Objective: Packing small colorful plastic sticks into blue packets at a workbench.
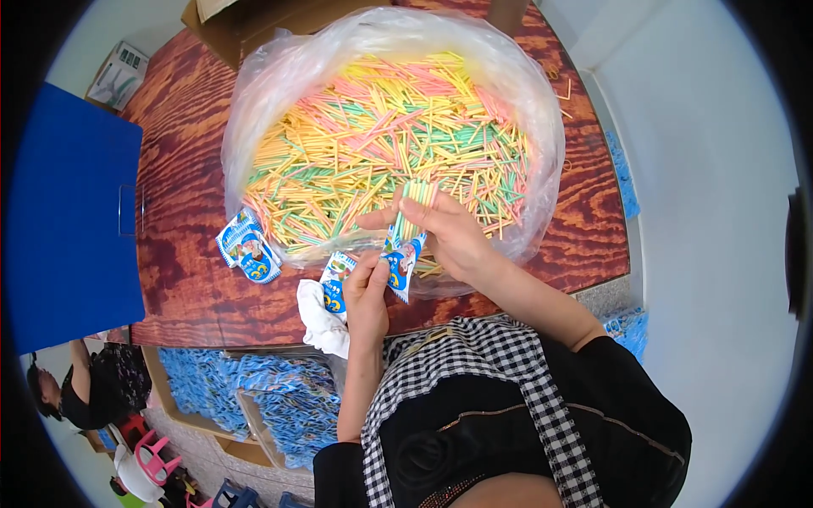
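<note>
Red-brown wooden table [186,279], big clear bag of coloured sticks [254,110], small blue packets [248,248], perhaps a white cloth [322,320]

At the centre of the frame we see the right hand [453,233] pinching a small bundle of coloured sticks [412,207] into a blue-and-white packet [402,262], which the left hand [366,292] grips from below. Just above, a clear plastic bag [525,102] brims with pink, yellow and green sticks on a reddish wooden table [182,152]. At left centre lie more packets [247,247].
</note>
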Tool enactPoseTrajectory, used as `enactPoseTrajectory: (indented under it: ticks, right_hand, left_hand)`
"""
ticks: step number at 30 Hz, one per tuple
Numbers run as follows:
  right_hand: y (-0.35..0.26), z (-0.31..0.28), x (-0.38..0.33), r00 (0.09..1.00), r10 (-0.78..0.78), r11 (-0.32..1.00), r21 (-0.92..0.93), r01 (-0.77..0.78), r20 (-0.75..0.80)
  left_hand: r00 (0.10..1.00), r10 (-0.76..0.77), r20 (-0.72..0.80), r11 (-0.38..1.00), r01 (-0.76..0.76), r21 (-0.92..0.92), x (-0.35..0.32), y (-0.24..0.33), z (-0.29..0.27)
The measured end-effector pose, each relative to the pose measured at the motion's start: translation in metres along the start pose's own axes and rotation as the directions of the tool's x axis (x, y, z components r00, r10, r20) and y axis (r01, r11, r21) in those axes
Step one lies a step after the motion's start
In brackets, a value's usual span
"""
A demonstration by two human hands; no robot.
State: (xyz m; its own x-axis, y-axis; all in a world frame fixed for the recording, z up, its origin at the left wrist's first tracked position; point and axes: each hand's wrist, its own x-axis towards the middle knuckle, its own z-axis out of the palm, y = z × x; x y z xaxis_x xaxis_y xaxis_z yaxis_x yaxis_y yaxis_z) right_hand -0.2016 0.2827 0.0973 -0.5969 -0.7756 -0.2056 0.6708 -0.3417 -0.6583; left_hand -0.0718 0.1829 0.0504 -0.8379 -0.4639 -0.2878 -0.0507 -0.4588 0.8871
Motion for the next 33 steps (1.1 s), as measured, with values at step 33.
enactPoseTrajectory:
  ticks: [33]
  right_hand:
    - [-0.006, 0.017, -0.016, 0.897, -0.289, 0.335, -0.842, 0.422, 0.335]
  left_hand:
    - [0.956, 0.289, -0.045, 0.934, -0.292, -0.205, 0.001, -0.010, -0.014]
